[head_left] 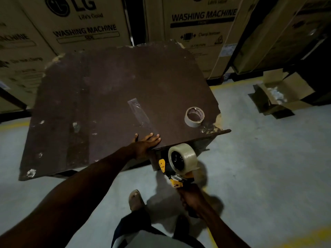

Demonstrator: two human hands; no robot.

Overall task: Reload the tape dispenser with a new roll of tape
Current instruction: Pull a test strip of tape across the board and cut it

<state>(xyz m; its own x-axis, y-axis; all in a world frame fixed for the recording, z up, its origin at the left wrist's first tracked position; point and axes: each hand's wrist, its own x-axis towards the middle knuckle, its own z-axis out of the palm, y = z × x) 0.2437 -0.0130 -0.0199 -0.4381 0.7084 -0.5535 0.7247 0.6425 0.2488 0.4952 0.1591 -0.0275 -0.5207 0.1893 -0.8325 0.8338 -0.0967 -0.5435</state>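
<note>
My right hand grips the handle of a yellow and black tape dispenser, held below the table's near edge. A full roll of clear tape sits on the dispenser's hub. My left hand lies flat, fingers spread, on the near edge of the dark brown table. A nearly empty tape roll lies flat on the table at the right. A strip of clear tape is stuck to the table top, running toward my left hand.
Large cardboard washing machine boxes stand close behind the table. An open cardboard box lies on the grey floor at the right. The table's right corner is chipped and ragged. My foot stands on the floor near the table.
</note>
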